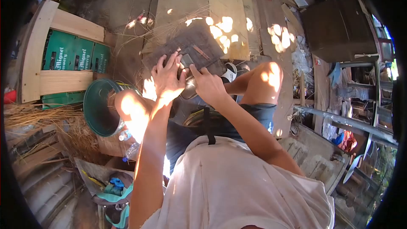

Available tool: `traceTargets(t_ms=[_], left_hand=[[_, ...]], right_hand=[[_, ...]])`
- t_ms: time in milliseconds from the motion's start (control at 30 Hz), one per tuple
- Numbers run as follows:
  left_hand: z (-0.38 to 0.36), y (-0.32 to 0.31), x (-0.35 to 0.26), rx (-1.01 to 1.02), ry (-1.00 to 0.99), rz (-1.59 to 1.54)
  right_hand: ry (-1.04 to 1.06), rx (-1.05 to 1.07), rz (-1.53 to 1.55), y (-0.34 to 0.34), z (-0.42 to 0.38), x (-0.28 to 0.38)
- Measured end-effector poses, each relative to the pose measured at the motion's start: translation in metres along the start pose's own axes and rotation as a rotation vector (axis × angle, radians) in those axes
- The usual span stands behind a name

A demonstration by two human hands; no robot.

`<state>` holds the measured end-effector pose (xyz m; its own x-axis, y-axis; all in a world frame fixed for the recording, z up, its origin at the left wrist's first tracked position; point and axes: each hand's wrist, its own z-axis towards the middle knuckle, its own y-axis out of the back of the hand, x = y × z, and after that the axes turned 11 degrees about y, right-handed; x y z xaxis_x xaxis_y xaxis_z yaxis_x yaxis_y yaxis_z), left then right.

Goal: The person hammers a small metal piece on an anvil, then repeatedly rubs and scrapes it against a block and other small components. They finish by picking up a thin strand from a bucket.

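Note:
My left hand (167, 76) has its fingers stretched and spread, the tips at the near edge of a dark flat board (176, 44) and beside a small grey block (186, 60). Close by on the right, my right hand (208, 85) has its index finger reaching toward the block and its other fingers curled. Whatever those curled fingers hold is hidden. A shiny rounded metal thing (189, 90) shows between the hands, partly covered. On the board lies a narrow reddish-brown strip (200, 52).
To the left stand a dark green bucket (101, 108) and green crates (76, 53) behind wooden slats (65, 80). Dry straw (80, 138) and a plastic bottle (131, 150) lie near the bucket. Wooden planks (182, 0) extend ahead; a dark cabinet (339, 25) stands right.

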<state>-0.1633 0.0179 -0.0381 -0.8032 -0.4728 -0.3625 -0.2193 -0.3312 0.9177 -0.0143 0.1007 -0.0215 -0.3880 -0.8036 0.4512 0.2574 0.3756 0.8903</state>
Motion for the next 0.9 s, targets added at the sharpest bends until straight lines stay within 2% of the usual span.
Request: traceTargets(t_ms=[100,133,233,367,400,500,533,700,900], left_hand=[[-0.001,-0.008,0.003,-0.006,-0.004,0.001],[0.0,-0.008,0.004,0.019,0.011,0.023],[0.001,-0.001,0.001,0.06,0.016,0.042],[0.0,-0.009,0.004,0.005,-0.01,0.028],[0.002,-0.01,0.005,0.018,-0.009,0.039],[0.002,-0.009,0.003,0.03,0.003,0.045],[0.0,-0.01,0.003,0.006,0.007,0.019],[0.003,-0.011,0.005,-0.007,-0.041,0.018],[-0.005,-0.009,0.002,0.004,0.009,0.024]], right_hand=[[0.046,-0.028,0.03,-0.003,0.026,-0.009],[0.054,0.025,0.031,-0.001,0.038,-0.011],[0.028,0.003,-0.008,0.005,0.006,-0.003],[0.09,-0.068,-0.003,-0.001,0.017,-0.009],[0.076,-0.009,-0.032,0.002,0.031,-0.011],[0.061,-0.006,-0.025,0.004,0.02,-0.009],[-0.026,0.049,0.03,0.003,0.008,-0.006],[0.028,-0.038,0.056,-0.001,0.024,-0.017],[0.016,0.046,-0.033,-0.002,0.0,-0.007]])
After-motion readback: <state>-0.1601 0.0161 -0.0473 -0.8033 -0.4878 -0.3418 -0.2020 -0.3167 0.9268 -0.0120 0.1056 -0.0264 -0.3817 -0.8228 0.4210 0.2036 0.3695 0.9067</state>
